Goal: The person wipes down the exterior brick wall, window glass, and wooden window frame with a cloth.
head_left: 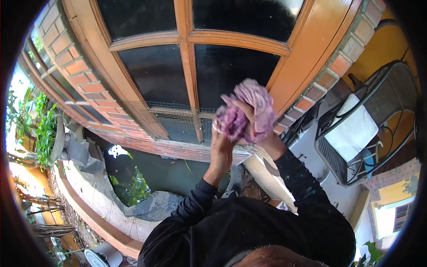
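A crumpled pink-and-purple cloth (259,99) is bunched up between my two hands, in front of a wooden-framed window (189,38) with dark panes. My left hand (221,144) grips its lower left side. On the right, my right hand (265,137) is closed on the cloth too, its fingers partly covered by the folds. Slight motion blur softens the cloth's edges. Whether it touches the glass, I cannot tell.
Wire mesh (178,120) crosses the lower panes, above a brick ledge (195,147). Below lies a dark pond (164,175) with a stone rim (155,205). To the right stands a metal chair (340,160) bearing a white cushion (351,129). Plants (44,129) grow at left.
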Action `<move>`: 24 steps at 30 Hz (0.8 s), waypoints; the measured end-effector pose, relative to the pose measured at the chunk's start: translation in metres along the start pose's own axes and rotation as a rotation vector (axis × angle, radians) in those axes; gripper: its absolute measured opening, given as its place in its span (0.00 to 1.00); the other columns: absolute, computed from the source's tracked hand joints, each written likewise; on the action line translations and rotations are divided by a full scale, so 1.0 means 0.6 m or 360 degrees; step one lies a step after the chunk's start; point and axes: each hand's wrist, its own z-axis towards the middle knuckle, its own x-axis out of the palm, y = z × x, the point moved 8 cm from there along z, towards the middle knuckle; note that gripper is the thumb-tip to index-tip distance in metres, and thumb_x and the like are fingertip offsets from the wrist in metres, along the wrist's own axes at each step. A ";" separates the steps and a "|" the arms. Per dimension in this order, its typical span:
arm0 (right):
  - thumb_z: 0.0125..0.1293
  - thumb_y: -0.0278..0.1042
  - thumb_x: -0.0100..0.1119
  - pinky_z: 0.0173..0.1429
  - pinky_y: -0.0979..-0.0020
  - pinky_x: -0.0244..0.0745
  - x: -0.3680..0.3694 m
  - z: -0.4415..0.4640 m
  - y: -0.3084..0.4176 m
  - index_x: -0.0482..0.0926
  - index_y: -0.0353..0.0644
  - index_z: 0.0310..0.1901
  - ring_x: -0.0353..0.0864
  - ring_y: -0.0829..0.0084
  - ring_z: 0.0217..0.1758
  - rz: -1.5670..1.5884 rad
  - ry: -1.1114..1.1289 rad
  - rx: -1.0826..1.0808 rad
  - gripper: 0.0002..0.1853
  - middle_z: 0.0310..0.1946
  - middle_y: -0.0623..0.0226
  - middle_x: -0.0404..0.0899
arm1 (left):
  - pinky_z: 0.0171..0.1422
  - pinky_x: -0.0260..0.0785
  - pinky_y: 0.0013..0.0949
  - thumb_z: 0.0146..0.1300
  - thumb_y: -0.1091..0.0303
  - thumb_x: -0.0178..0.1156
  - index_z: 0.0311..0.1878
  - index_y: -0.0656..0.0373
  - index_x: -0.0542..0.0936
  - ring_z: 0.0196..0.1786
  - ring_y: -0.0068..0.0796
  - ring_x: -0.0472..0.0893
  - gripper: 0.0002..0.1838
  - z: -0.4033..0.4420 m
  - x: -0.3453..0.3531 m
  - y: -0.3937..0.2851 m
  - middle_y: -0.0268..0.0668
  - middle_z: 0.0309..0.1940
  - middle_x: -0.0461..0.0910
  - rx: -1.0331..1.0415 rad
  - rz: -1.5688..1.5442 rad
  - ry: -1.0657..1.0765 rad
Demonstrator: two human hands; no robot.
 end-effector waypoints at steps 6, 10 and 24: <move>0.73 0.33 0.51 0.68 0.51 0.72 0.016 0.228 0.047 0.74 0.49 0.74 0.79 0.49 0.64 -0.0168 -0.0569 -0.0373 0.28 0.61 0.51 0.78 | 0.81 0.61 0.48 0.78 0.66 0.55 0.85 0.55 0.46 0.79 0.42 0.66 0.40 0.072 0.031 -0.242 0.45 0.80 0.59 0.0918 0.0158 -0.0138; 0.71 0.34 0.54 0.67 0.52 0.73 0.220 0.128 0.007 0.78 0.48 0.70 0.80 0.52 0.63 -0.0289 0.0074 0.0007 0.26 0.61 0.55 0.80 | 0.75 0.68 0.47 0.81 0.63 0.54 0.86 0.48 0.47 0.78 0.37 0.68 0.38 0.060 -0.099 -0.193 0.39 0.79 0.63 0.0694 0.0438 -0.0434; 0.71 0.37 0.58 0.77 0.49 0.65 0.234 0.095 -0.015 0.79 0.44 0.68 0.77 0.50 0.69 -0.0104 -0.0178 0.0044 0.25 0.64 0.52 0.80 | 0.85 0.48 0.40 0.84 0.60 0.47 0.81 0.61 0.63 0.85 0.43 0.55 0.28 0.120 0.001 -0.283 0.47 0.81 0.59 0.1375 0.1898 -0.0215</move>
